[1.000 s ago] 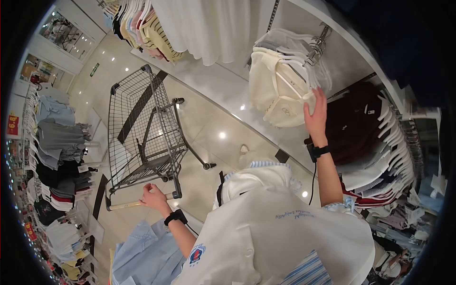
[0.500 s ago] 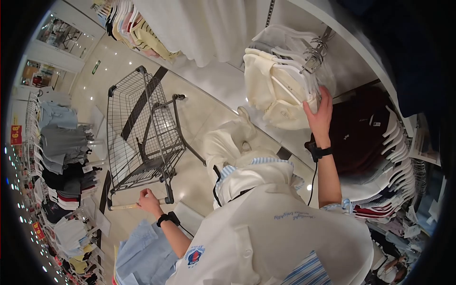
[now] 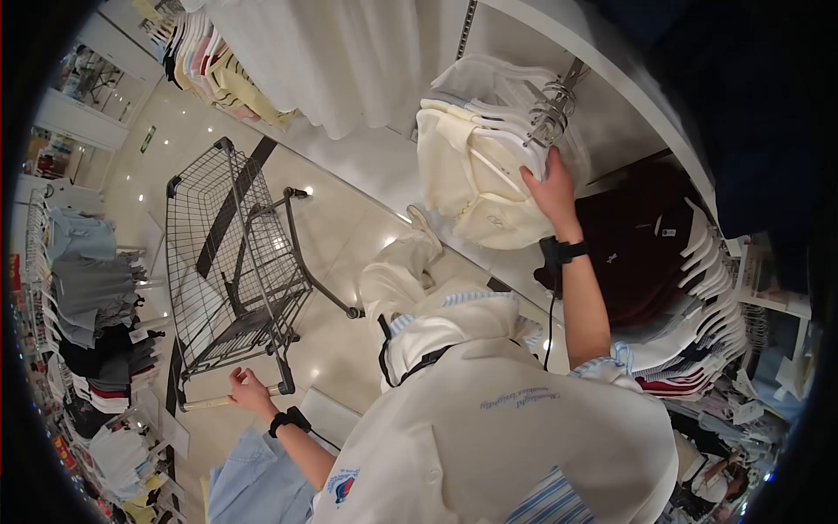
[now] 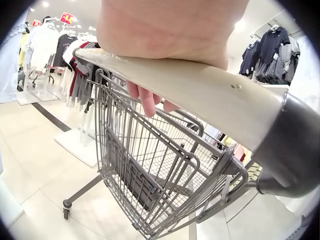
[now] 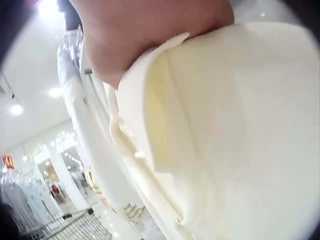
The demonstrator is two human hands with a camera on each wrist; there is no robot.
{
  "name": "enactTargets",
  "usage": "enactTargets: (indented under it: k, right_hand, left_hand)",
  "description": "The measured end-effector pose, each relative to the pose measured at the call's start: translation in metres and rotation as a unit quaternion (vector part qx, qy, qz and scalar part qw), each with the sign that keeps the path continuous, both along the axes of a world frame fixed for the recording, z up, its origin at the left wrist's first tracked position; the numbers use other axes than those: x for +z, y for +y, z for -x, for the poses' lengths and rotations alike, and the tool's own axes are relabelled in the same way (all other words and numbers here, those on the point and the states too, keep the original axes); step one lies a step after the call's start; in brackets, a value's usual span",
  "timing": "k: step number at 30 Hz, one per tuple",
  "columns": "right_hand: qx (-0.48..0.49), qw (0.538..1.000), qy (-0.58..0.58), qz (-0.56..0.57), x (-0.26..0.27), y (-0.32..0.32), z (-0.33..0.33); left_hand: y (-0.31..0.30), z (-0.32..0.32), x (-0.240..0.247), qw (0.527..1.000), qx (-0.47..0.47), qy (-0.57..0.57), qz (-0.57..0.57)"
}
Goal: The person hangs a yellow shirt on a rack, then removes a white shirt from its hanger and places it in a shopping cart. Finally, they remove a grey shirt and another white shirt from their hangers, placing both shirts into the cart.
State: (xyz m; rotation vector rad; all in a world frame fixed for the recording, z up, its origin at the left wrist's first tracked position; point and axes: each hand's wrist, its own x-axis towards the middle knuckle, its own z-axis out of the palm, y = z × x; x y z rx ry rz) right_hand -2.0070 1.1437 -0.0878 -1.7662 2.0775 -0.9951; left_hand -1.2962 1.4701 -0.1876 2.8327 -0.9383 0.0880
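Observation:
A cream polo-style top [image 3: 489,210] hangs on a white hanger at the front of a short wall rail. My right hand [image 3: 553,194] grips it by the shoulder, just under the hanger hooks, thumb on the near side. In the right wrist view, the cream cloth [image 5: 240,115] fills much of the picture below the hand [image 5: 155,35]; the fingertips are hidden. My left hand [image 3: 251,393] holds the handle [image 4: 210,90] of a grey wire shopping cart [image 3: 231,262]. Its fingers [image 4: 146,102] curl over the bar and show beneath it.
Dark maroon tops [image 3: 628,253] hang to the right of the cream one, with white and striped clothes below. White cloth [image 3: 340,61] hangs along the back wall. Racks of grey and black clothes [image 3: 96,288] line the left. A light blue garment [image 3: 257,472] is beside my left forearm.
My right hand has moved up to the hanger end of the cream top, and its fingers have closed in. My left hand stays at the cart handle. The view has turned slightly.

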Motion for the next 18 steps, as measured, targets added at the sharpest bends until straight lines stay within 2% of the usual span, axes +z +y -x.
enactTargets:
  k: [3, 5, 12, 14, 18]
  right_hand:
    - [-0.042, 0.998, 0.049, -0.008, -0.004, 0.001, -0.013]
    - [-0.03, 0.997, 0.066, 0.03, -0.014, -0.003, -0.013]
    - [0.005, 0.998, 0.033, 0.052, -0.025, -0.011, -0.009]
    - [-0.003, 0.996, 0.02, 0.087, -0.028, -0.008, -0.012]
    - [-0.003, 0.997, 0.031, 0.074, -0.025, -0.01, -0.01]
  left_hand:
    - [0.005, -0.001, -0.008, 1.0, -0.003, 0.002, 0.016]
    - [0.003, 0.0, -0.008, 1.0, -0.003, -0.015, 0.01]
    - [-0.001, 0.006, -0.008, 0.999, 0.001, -0.002, 0.035]
    - [0.0, 0.01, -0.002, 0.999, -0.01, -0.008, 0.044]
    - [-0.002, 0.008, -0.002, 0.999, -0.001, 0.002, 0.04]
